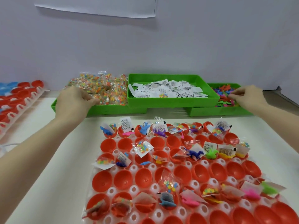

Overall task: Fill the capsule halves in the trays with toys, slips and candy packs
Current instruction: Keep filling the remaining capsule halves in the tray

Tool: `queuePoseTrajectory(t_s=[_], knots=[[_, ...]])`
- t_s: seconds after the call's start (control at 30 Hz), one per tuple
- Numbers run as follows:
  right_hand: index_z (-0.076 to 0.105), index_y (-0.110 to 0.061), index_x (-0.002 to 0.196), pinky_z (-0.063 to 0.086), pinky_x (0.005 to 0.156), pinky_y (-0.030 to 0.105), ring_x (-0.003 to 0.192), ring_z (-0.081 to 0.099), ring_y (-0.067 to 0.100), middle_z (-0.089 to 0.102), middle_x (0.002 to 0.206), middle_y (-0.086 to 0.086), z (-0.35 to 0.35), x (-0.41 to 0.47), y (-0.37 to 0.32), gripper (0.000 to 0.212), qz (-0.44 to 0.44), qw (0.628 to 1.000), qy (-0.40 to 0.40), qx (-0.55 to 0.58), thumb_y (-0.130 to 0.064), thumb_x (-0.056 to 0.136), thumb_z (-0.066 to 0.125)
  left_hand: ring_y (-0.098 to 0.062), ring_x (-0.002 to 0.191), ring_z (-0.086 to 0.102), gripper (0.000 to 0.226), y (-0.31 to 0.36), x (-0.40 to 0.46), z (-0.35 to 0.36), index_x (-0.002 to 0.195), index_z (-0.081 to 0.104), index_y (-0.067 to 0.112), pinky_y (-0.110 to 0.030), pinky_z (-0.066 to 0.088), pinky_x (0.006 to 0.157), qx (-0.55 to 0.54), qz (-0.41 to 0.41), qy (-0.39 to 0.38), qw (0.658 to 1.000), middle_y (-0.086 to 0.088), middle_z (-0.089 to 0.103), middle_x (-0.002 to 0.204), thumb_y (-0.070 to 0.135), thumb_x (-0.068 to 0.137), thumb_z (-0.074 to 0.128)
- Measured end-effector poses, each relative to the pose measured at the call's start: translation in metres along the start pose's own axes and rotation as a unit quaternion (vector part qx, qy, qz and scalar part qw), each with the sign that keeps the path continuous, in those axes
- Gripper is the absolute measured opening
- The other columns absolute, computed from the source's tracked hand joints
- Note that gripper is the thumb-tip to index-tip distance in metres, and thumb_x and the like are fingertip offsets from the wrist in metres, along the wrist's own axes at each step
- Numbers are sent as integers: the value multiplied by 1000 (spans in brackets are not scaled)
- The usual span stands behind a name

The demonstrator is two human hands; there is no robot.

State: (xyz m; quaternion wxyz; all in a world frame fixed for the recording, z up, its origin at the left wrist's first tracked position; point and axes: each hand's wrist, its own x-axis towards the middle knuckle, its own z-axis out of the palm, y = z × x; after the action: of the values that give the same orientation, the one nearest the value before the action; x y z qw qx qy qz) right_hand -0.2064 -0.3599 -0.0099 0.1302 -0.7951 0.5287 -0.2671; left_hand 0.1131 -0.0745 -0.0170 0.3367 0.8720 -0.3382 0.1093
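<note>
A clear tray (113, 190) of red capsule halves (200, 173) lies in front of me; many halves hold toys, slips and candy packs, others are bare. Behind it stand three green bins: candy packs (103, 88) on the left, paper slips (169, 89) in the middle, small plastic toys (224, 94) on the right. My left hand (76, 101) rests on the candy pile with fingers curled into the packs. My right hand (249, 96) reaches into the toy bin, fingertips pinched at the toys; what it grips is hidden.
Another tray with red and blue capsule halves (19, 97) sits at the far left. One stray candy pack (163, 95) lies among the slips. A grey wall with a taped white sheet (97, 7) closes off the back.
</note>
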Motion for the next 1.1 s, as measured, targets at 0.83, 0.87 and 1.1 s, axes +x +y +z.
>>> queuePoseTrajectory(t_s=[0.83,0.87,1.1], knots=[[68,3,98,35,96,34,117,46,32,58,120,18,-17,10,10,33,123,983,-126,48,-7,68,78,-32,97,58,26,0,15,13,109,64,6,-37,44,80,-11,-89,-20,996,-13,67,100,11,84,63],[69,3,98,35,96,34,118,45,32,58,120,19,-17,11,8,32,132,982,-128,47,-4,69,78,-31,97,58,26,0,15,14,110,64,6,-37,44,81,-16,-80,-13,997,-13,67,101,11,84,63],[67,5,103,39,94,37,114,50,35,60,115,24,-12,12,3,42,140,988,-18,57,-13,67,81,-31,103,53,23,-4,7,12,102,71,4,-36,37,88,-70,-58,55,994,-13,55,117,17,84,66]])
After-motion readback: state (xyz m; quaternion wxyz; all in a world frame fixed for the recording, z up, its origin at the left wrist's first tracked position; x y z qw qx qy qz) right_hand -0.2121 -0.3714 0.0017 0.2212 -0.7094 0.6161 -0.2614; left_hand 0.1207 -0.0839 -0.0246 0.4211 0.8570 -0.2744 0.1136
